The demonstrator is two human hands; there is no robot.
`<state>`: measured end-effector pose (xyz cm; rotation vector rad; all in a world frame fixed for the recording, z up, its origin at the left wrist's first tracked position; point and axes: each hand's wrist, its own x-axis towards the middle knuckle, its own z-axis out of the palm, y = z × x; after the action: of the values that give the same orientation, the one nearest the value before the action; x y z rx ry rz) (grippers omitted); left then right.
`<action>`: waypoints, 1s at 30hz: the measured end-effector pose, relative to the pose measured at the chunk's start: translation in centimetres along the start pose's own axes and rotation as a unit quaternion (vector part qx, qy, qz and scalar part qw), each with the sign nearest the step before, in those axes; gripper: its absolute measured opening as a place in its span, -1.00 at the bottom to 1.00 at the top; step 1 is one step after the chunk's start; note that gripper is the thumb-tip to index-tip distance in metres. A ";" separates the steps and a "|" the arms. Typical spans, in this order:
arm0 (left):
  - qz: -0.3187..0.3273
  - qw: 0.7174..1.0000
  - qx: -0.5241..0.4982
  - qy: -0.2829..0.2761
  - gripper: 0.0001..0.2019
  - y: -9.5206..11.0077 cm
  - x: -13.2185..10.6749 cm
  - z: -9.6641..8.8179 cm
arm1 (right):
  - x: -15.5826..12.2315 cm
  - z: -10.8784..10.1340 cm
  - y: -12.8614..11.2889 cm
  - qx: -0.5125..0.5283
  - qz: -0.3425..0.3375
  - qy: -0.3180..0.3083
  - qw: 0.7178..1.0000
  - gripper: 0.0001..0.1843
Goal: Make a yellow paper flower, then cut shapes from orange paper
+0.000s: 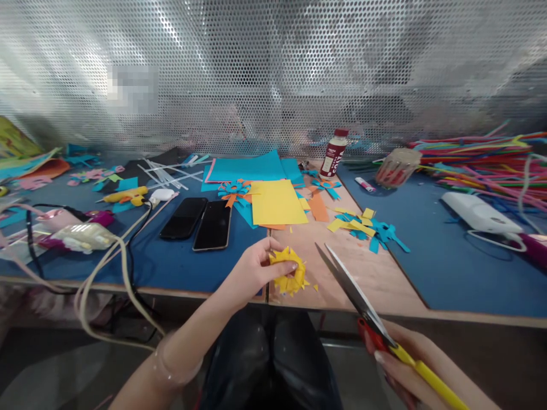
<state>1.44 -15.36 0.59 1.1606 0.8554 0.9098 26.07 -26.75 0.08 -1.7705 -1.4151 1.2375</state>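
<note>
My left hand [260,265] is closed on a yellow paper flower [296,279], pinching its ring near the table's front edge. The flower has a hole in the middle and short pointed tabs round its rim. In my right hand [410,359] is a pair of scissors [354,290] with red and yellow handles. Its blades point up and left over the bare wood, slightly parted and apart from the flower. Tiny yellow scraps lie beside the flower. Beyond it rests a yellow paper sheet [277,203].
Two phones [212,225] lie left of the yellow sheet. Cables [123,267] and a yellow glue gun [126,195] are farther left. Cut blue and yellow strips [380,230], a dark red bottle [333,154], a jar [397,168] and colourful pipe cleaners [482,165] stand or lie right.
</note>
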 end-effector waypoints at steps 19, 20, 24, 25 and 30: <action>0.006 0.997 0.068 -0.027 -0.72 0.6 -0.7 0.3 | 0.6 1.2 -1.1 -0.070 -0.082 -0.001 0.994 -0.74; 0.009 0.997 0.077 -0.026 -0.72 0.6 -0.7 0.3 | 0.8 1.3 -0.7 -0.061 -0.085 -0.008 0.995 -0.74; 0.024 0.993 0.114 -0.015 -0.74 0.7 -0.9 0.6 | 1.5 1.9 0.7 -0.042 -0.093 -0.022 0.995 -0.71; 0.027 0.992 0.122 -0.014 -0.74 0.7 -0.9 0.6 | 1.5 2.0 0.8 -0.047 -0.094 -0.026 0.994 -0.73; 0.039 0.988 0.151 -0.010 -0.76 0.6 -1.0 0.9 | 1.5 1.7 0.6 -0.103 -0.096 -0.055 0.988 -0.86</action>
<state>1.81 -16.54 1.49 1.4715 0.9599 0.8477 24.81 -25.69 -1.60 -1.6702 -1.7885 1.1363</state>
